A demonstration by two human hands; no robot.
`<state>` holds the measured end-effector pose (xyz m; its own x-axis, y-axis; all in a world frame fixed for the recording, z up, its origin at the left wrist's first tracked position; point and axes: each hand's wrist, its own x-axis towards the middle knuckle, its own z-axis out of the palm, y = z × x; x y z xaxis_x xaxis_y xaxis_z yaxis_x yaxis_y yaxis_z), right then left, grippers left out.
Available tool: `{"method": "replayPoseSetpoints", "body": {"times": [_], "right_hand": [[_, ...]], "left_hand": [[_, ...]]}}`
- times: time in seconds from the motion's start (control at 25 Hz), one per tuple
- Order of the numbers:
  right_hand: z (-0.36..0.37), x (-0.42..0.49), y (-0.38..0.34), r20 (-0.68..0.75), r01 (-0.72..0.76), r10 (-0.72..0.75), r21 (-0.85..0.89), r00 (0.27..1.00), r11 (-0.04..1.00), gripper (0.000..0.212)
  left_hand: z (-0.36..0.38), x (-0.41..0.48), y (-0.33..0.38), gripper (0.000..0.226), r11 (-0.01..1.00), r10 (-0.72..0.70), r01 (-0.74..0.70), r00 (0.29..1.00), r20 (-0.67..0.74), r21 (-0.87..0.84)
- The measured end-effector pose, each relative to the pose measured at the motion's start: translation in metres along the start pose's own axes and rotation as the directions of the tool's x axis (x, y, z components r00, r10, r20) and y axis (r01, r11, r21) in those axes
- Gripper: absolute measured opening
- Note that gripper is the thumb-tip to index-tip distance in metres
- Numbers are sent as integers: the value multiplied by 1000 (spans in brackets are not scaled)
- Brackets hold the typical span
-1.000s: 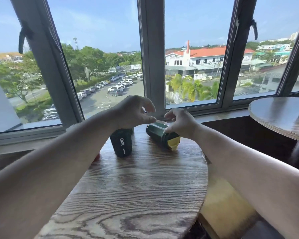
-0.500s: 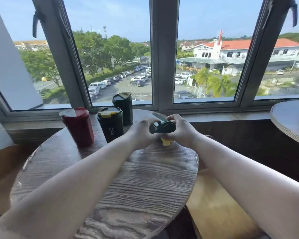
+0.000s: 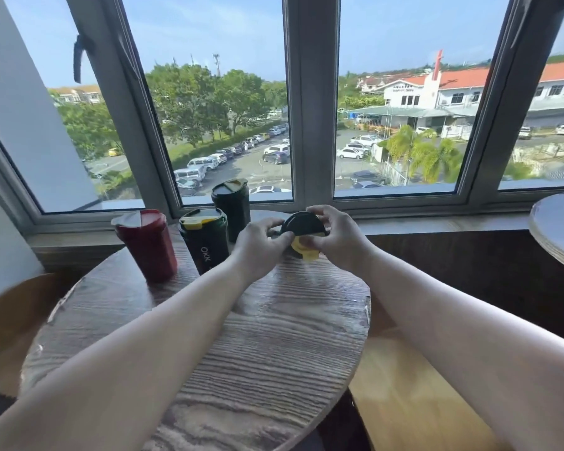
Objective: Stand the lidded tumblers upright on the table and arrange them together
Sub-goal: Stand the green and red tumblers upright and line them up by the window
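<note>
Round wood-grain table (image 3: 258, 353) fills the lower centre; three tumblers stand upright at centre left: red tumbler (image 3: 149, 247), black tumbler (image 3: 204, 244), dark green tumbler (image 3: 231, 208). Just right of them, left hand (image 3: 258, 247) and right hand (image 3: 334, 237) both clasp the fourth tumbler (image 3: 302, 222), tilted, yellow-lidded. Smooth, rigid, likely light; grip the barrel.
</note>
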<state>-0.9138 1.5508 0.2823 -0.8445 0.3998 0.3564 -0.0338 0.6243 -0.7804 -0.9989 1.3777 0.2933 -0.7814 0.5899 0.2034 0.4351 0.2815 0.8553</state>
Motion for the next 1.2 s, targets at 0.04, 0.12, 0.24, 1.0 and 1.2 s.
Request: {"method": "replayPoseSetpoints", "body": {"times": [0.04, 0.12, 0.24, 1.0, 1.2], "right_hand": [[-3, 4, -6, -7, -1, 1, 5, 1000, 1000, 60], [-10, 13, -15, -8, -10, 10, 0, 1000, 1000, 58], [-19, 23, -22, -10, -15, 14, -17, 1000, 1000, 52], [-19, 51, -26, 144, 54, -38, -112, 989, 992, 36], [-7, 55, -25, 135, 103, -80, -174, 988, 979, 30]], "left_hand": [[-4, 3, 4, 29, 996, -41, 42, 999, 13, -79], [-10, 7, 15, 19, 992, -70, 72, 997, 23, -103], [-13, 12, 26, 27, 993, -94, 92, 995, 28, 68], [-30, 48, 58, 25, 656, 93, -187, 982, 167, 731], [-35, 49, 50, 30, 659, 86, -176, 983, 159, 732]]}}
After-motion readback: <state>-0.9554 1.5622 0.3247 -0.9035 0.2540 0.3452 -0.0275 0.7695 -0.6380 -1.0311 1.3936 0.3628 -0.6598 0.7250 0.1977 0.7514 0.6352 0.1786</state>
